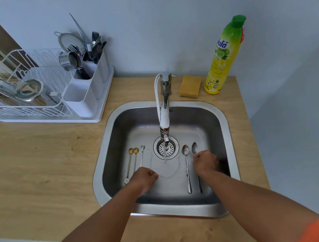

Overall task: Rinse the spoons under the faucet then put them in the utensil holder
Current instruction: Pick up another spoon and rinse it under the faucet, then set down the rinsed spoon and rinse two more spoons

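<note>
Water runs from the faucet straight onto the drain of the steel sink, which is set into the wooden tabletop. Both hands are down in the basin. The right hand has its grip curled over the handle of the rightmost spoon; its bowl shows just beyond the knuckles and its handle end sticks out on the near side, under the wrist, but whether the fingers truly clasp it cannot be told. Just to the inner side of that grip lies a second steel spoon, flat on the sink floor and apart from the hand. The left hand is curled at the near ends of three small spoons: two gold spoons side by side, one ending in a flower charm just outside the wrist, and a slim silver spoon nearest the drain. Whether this grip holds any of them is hidden by the back of the hand. Well beyond the left grip, on the tabletop, stands the white utensil holder with forks and spoons in its far compartments, fixed to a white dish rack. Beyond the right grip sit a yellow sponge and a bottle of dish soap.
</note>
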Demonstrator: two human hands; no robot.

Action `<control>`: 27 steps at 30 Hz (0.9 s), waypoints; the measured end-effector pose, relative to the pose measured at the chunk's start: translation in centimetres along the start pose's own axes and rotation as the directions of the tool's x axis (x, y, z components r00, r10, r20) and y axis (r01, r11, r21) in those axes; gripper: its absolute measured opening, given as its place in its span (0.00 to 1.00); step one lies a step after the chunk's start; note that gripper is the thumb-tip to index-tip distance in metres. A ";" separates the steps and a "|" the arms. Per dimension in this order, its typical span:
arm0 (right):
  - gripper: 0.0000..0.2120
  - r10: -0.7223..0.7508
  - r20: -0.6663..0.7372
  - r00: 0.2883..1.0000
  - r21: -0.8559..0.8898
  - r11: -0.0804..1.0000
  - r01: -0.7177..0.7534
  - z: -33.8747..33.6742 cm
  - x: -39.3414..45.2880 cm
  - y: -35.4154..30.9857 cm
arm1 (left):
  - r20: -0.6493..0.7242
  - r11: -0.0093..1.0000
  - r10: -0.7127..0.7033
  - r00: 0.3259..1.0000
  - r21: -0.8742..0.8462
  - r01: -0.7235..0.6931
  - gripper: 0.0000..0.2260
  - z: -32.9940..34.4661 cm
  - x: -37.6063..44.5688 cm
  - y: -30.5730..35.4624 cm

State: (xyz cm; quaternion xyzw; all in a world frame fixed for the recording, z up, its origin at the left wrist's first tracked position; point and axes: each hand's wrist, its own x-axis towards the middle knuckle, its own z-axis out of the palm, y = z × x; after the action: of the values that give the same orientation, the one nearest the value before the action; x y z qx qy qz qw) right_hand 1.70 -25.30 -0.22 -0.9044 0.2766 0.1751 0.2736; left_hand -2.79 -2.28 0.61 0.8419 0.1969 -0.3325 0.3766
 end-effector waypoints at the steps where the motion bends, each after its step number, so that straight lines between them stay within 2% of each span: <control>1: 0.10 0.002 0.001 1.000 -0.037 0.999 -0.002 0.3 0.1 0.1 | -0.018 1.000 -0.001 1.000 0.025 0.002 0.08 -0.2 0.2 -0.4; 14: 0.11 -0.028 -0.047 0.998 -0.305 0.952 0.012 2.2 0.9 0.0 | -0.077 0.987 0.002 0.997 0.158 0.010 0.07 -0.5 1.4 -1.7; 22: 0.13 -0.058 -0.051 0.997 -0.334 0.942 0.037 2.0 1.0 0.5 | -0.150 0.970 0.039 0.988 0.242 -0.002 0.07 -1.0 1.2 -1.1; 24: 0.13 -0.121 -0.063 0.991 -0.350 0.932 0.092 1.8 0.6 0.8 | -0.159 0.968 0.042 0.986 0.250 -0.001 0.07 -1.0 1.3 -1.1; 27: 0.11 -0.352 -0.032 0.935 -0.356 0.878 0.318 1.9 -0.3 1.8 | -0.162 0.966 0.043 0.986 0.258 0.000 0.07 -1.1 1.4 -1.3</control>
State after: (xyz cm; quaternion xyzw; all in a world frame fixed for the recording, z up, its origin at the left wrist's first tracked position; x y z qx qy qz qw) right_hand 0.12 -25.30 -2.33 -0.9797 0.0935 0.1272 0.1232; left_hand -2.08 -0.45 -0.49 0.9105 0.1736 -0.2800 0.2501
